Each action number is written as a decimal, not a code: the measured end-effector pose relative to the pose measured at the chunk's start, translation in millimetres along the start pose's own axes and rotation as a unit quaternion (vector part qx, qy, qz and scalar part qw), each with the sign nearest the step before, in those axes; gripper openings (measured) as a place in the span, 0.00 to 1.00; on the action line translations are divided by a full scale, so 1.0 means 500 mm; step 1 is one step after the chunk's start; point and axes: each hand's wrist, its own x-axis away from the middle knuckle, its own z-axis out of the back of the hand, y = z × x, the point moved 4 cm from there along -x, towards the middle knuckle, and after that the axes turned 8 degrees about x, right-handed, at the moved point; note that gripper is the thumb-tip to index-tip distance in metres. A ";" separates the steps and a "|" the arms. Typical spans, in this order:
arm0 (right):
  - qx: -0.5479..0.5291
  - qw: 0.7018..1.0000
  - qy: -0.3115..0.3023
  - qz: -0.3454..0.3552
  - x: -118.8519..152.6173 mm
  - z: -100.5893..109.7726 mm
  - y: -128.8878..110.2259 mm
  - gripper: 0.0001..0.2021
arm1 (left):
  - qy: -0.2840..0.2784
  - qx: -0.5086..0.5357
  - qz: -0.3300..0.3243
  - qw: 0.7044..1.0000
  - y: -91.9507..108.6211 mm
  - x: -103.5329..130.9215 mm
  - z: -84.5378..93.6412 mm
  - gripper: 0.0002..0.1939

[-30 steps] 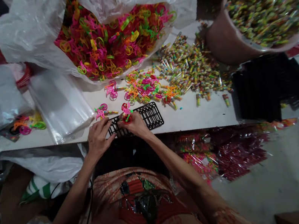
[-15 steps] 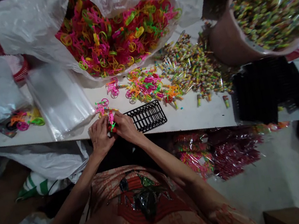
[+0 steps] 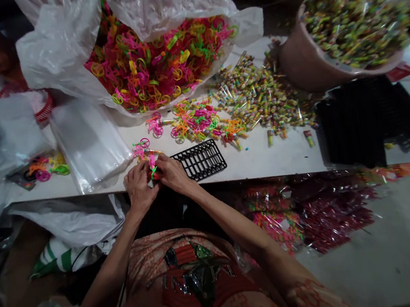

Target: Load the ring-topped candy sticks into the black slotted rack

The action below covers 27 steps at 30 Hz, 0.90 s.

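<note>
My left hand (image 3: 137, 185) and my right hand (image 3: 171, 174) meet at the table's front edge, both pinching a small pink and green plastic toy (image 3: 152, 169). Just right of my right hand lies a black plastic grid tray (image 3: 202, 159). A second small pink toy (image 3: 141, 148) rests on the table just beyond my hands. Further back sits a loose heap of neon plastic toys (image 3: 199, 120) and a pile of small wrapped candy tubes (image 3: 266, 96).
A big white bag (image 3: 66, 51) full of neon toys stands at the back. A brown tub (image 3: 304, 66) of candy tubes is at back right. A stack of clear bags (image 3: 87, 141) lies left. Black trays (image 3: 365, 121) are stacked right. Packed bags (image 3: 309, 209) lie under the table.
Both hands moved left off the black grid tray and came together over the small toy. The view has shifted slightly.
</note>
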 end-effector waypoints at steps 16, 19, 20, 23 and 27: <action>0.133 0.991 -0.023 0.000 -0.104 0.081 0.032 0.12 | 0.032 0.050 -0.025 0.998 0.003 -0.040 0.006 0.08; 0.116 0.993 -0.001 -0.027 -0.074 0.092 0.058 0.10 | 0.040 0.052 -0.039 0.997 0.005 -0.036 0.008 0.06; 0.115 0.992 0.004 -0.042 -0.060 0.096 0.068 0.10 | 0.042 0.054 -0.041 0.997 0.005 -0.035 0.008 0.06; 0.124 0.988 0.009 -0.097 -0.018 0.107 0.092 0.11 | 0.039 0.058 -0.043 0.997 0.000 -0.037 0.009 0.06; 0.130 0.984 -0.013 -0.118 0.001 0.114 0.092 0.15 | -0.003 0.058 -0.048 0.997 -0.010 -0.048 0.008 0.08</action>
